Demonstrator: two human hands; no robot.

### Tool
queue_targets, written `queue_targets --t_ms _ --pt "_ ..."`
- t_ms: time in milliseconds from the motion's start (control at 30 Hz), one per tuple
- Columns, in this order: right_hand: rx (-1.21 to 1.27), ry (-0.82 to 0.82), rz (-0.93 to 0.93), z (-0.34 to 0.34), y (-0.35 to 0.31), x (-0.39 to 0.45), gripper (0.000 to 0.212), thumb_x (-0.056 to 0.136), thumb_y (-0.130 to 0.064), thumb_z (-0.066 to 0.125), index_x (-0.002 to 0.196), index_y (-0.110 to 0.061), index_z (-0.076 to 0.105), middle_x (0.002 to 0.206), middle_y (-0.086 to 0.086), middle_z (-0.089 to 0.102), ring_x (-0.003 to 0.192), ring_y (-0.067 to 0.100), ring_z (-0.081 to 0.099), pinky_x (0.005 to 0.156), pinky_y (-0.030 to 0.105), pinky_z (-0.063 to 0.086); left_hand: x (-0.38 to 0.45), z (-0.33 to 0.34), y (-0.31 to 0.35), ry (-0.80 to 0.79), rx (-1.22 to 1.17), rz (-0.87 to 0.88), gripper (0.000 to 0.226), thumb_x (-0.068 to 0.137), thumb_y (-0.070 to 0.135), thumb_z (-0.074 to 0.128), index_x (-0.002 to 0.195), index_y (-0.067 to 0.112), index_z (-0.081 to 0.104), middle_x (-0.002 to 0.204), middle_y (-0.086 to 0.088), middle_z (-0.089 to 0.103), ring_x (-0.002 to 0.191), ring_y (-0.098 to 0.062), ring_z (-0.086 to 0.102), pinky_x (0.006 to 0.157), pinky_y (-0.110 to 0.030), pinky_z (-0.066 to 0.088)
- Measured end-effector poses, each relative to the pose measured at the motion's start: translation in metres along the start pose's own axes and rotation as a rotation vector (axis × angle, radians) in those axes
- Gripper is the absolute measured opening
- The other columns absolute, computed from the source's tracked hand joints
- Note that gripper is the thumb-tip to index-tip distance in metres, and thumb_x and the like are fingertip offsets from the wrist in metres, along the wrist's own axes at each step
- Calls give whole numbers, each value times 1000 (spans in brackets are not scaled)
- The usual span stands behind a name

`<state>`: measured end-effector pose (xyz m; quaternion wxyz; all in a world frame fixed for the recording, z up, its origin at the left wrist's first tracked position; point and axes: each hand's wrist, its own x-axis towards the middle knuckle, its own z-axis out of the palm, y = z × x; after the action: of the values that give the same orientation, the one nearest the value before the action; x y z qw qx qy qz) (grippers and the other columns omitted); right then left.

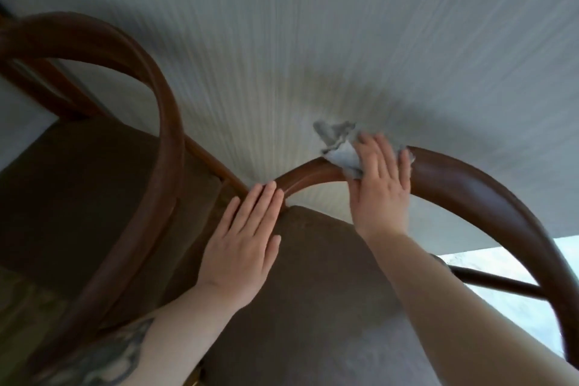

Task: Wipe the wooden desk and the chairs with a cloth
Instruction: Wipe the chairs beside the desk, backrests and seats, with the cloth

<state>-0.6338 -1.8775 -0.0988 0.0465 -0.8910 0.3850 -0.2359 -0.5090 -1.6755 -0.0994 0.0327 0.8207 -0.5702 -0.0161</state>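
Two wooden chairs with curved brown backs stand side by side against a wall. The right chair's curved back rail [463,178] arcs over its brown padded seat [313,291]. My right hand [380,188] presses a grey cloth [341,150] flat onto the top of that rail. My left hand [244,244] lies flat with fingers together on the seat's rear edge, fingertips near where the rail comes down. The left chair's back rail [169,135] loops over its own brown seat [78,197].
A pale striped wall [313,25] rises right behind both chair backs. A lower rung [495,283] of the right chair crosses at the right, with light floor [501,316] beneath it.
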Motion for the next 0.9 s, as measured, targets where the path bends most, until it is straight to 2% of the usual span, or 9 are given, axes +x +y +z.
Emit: queue_targets --t_ms 100,200,267,367,400,467,600,700,900 --pt "1 217 466 -23 53 -10 41 97 -22 52 135 -10 43 149 5 43 145 22 25 120 51 7 46 -6 15 27 -54 -79 58 103 42 13 154 15 14 161 -6 12 149 -22 6 120 -46 17" --pt "-3 322 655 -28 57 -15 41 99 -24 46 136 -7 44 151 8 41 146 27 24 118 57 11 77 -1 33 27 -127 -84 57 103 41 13 155 17 8 162 -4 6 149 -20 0 121 -45 11" --pt "48 244 526 -19 32 -9 40 99 -22 47 137 -10 45 153 6 37 147 26 20 120 52 9 90 0 51 54 -153 -74 60 101 38 23 154 15 8 162 -4 7 149 -19 2 121 -44 10" --pt "38 -18 -53 -7 -1 4 42 96 -22 50 137 -16 49 149 2 45 144 22 28 120 45 8 100 2 75 112 -136 -107 63 95 31 44 150 7 25 156 -12 27 147 -26 18 118 -47 18" --pt "1 -57 -163 -7 4 11 43 94 -23 52 137 -17 50 145 1 49 141 22 33 120 44 9 102 4 80 134 -136 -130 63 93 29 49 148 5 29 154 -14 32 145 -28 22 118 -49 20" --pt "-92 -45 -165 -17 35 16 44 94 -25 54 137 -19 49 140 1 53 136 23 41 119 44 13 103 6 85 145 -141 -154 65 94 31 46 150 7 24 156 -14 27 146 -28 19 118 -48 17" --pt "-219 73 331 -55 130 -25 41 93 -28 53 131 -13 46 122 10 59 113 32 50 103 48 30 102 6 85 148 -144 -144 65 100 37 38 154 13 12 161 -8 15 148 -25 12 119 -45 12" --pt "-256 8 566 -83 172 -73 40 96 -34 46 124 -4 45 110 21 57 102 39 50 84 51 38 99 6 82 149 -114 -132 66 100 37 40 154 13 11 160 -10 18 147 -26 16 119 -45 15" --pt "-207 78 958 -101 165 -112 39 97 -41 30 114 -8 43 111 20 56 105 37 46 93 50 30 95 9 85 170 -103 -162 69 97 31 49 154 12 16 157 -13 26 143 -32 25 117 -48 20"
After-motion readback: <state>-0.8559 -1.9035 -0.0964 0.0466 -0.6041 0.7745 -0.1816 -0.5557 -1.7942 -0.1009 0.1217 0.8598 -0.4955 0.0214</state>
